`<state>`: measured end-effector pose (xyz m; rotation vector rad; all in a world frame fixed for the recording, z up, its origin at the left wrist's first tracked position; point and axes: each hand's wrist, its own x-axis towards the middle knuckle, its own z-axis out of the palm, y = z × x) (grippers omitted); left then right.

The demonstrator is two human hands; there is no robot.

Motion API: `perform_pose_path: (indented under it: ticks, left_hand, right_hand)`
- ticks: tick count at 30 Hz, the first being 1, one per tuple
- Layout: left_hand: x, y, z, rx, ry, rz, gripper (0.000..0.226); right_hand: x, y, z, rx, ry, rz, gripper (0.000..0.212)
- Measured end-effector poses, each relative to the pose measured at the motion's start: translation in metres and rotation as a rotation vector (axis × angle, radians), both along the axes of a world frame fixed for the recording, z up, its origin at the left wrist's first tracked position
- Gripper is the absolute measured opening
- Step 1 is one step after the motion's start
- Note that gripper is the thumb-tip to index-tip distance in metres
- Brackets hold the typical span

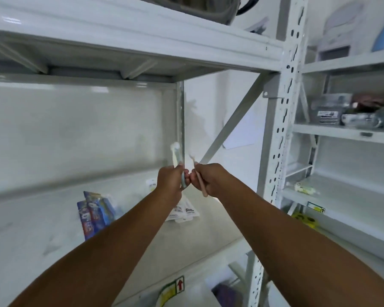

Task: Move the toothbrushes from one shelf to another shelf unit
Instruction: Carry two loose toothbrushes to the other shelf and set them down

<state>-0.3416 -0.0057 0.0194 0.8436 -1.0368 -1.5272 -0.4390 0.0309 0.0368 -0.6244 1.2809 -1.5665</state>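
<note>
Above the white shelf point(208, 218), I had both hands raised side by side, nearly touching. My left hand point(170, 181) gripped a pale toothbrush point(176, 155) with its head up, and my right hand point(205, 179) gripped a pinkish toothbrush point(200, 185) tilted slightly left. Below them, blue boxes point(93, 213) and white packets point(184, 211) lay on that shelf, with another shelf unit point(346, 131) standing to the right.

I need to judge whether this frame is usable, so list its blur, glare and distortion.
Head view: motion blur smears the toothbrush in the left hand and the one in the right hand; glare streaks the back panel; wide-angle distortion bends the shelf edge; items on the right shelf are soft.
</note>
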Motion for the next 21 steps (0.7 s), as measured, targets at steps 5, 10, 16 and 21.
perform_pose_path:
  ticks: [5,10,16,21]
  left_hand:
    - [0.001,0.013,-0.001,-0.023,-0.015,-0.137,0.028]
    - [-0.004,0.046,0.000,-0.068,-0.012,-0.271,0.030]
    - [-0.017,0.092,0.007,-0.218,0.021,-0.352,0.029]
    - [-0.028,0.132,0.016,-0.320,0.126,-0.438,0.026]
  right_hand:
    - [0.014,0.029,0.002,0.009,0.049,-0.132,0.033]
    - [0.019,0.074,0.010,0.002,0.100,-0.232,0.034]
    - [0.017,0.133,0.022,-0.048,0.216,-0.263,0.019]
    - [0.011,0.180,0.031,-0.114,0.280,-0.298,0.017]
